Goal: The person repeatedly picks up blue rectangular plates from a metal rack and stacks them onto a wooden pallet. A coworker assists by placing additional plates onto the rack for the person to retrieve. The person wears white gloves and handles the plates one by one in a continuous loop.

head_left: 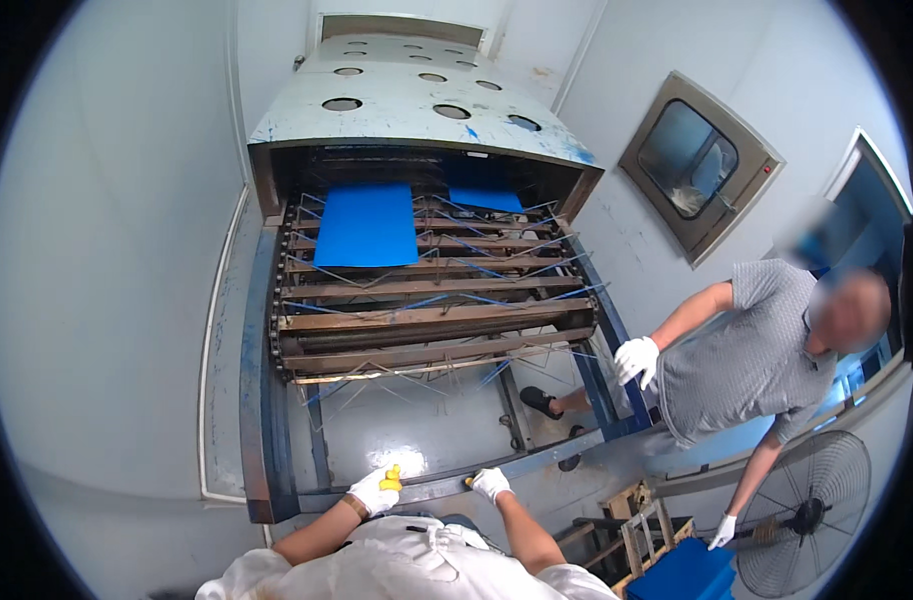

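My left hand (374,491), in a white glove with yellow on the fingers, is at the front rail (432,491) of a conveyor frame. Its fingers are partly spread and no object shows in them. To its right, my right hand (493,485), also white-gloved, curls over the same rail with a bit of yellow at its fingertips. Beyond my hands, a blue flat panel (369,225) lies on the brown conveyor slats (417,316) with thin wire supports. A second blue panel (485,198) is partly hidden beneath the oven-like hood's opening.
A pale hood (407,105) with round holes covers the conveyor's far end. At right, a gloved co-worker (747,350) has one hand on the frame and another by stacked blue panels (685,572). A round floor fan (810,515) stands beside them. A wall closes off the left.
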Motion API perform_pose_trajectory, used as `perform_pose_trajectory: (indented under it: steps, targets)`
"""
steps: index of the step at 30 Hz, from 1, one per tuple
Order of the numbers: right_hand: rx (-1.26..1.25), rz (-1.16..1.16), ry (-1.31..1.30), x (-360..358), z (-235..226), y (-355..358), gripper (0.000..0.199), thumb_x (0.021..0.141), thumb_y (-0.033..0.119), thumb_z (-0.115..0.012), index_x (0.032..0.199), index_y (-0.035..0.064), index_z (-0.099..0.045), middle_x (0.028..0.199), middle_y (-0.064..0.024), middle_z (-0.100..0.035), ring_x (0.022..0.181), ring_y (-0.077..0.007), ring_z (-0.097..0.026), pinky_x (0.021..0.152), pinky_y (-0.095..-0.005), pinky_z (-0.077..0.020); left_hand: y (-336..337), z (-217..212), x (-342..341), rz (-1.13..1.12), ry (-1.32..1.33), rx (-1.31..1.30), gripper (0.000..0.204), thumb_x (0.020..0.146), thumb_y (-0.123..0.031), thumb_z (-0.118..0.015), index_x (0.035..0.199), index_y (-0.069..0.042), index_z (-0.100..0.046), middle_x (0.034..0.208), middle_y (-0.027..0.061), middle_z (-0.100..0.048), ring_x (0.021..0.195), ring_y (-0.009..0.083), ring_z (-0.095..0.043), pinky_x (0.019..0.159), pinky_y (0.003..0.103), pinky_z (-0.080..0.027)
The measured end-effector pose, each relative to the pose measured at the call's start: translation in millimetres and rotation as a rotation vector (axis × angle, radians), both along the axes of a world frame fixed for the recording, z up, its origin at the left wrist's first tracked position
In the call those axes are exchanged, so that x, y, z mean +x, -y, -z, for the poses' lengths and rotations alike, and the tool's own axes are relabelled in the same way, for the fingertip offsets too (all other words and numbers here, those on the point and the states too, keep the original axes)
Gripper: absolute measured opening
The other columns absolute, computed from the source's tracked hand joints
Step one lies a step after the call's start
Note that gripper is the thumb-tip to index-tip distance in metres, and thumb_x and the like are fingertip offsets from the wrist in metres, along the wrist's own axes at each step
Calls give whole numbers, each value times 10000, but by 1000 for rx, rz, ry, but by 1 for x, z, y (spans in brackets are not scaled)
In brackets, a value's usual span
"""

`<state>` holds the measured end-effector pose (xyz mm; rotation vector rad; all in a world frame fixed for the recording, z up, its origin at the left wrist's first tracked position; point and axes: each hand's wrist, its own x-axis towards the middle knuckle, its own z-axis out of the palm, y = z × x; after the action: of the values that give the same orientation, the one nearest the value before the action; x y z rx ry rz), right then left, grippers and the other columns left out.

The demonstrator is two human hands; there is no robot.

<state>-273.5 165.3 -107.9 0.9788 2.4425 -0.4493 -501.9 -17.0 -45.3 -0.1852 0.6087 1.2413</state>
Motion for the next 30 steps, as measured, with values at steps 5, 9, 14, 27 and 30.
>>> perform_pose_trajectory:
  steps: [5,9,14,27,30]
  targets:
    - [-3,-41,73,8,25,-12,429,813,424,-371,746,96,-639,813,-121,-614,806,-281,-583,712,-368,-432,-2,67,-28,85,-206,124,170,811,-63,-365,918,-56,-496,711,14,-459,580,120,-426,540,207,-386]
    - [-64,27,106,-14,-13,-6,416,832,407,-357,824,93,-628,850,-132,-605,852,-248,-574,692,-382,-435,-29,67,-28,-114,15,35,184,863,-130,-395,981,-45,-506,795,45,-512,650,140,-453,585,223,-397]
    - [-1149,826,-362,-96,-86,-13,374,831,300,-490,1133,80,-471,1058,-70,-540,925,-160,-536,717,-297,-430,-25,44,-42,-194,595,-47,160,866,-177,-415,901,-61,-521,707,17,-484,583,128,-425,525,215,-373]
    - [-1725,1077,-1422,-400,-208,-81,282,838,212,-497,1054,33,-473,1011,-128,-528,920,-264,-508,816,-406,-435,-9,38,-69,-336,57,33,54,800,-59,-441,837,-93,-462,629,-34,-407,530,84,-396,478,189,-346]
    - [-83,116,-1079,-386,-230,-105,270,806,205,-554,947,-23,-515,866,-107,-577,779,-205,-551,675,-319,-461,-11,26,-78,-377,334,-41,112,839,-162,-429,733,-134,-445,576,-34,-395,487,96,-399,444,198,-339]
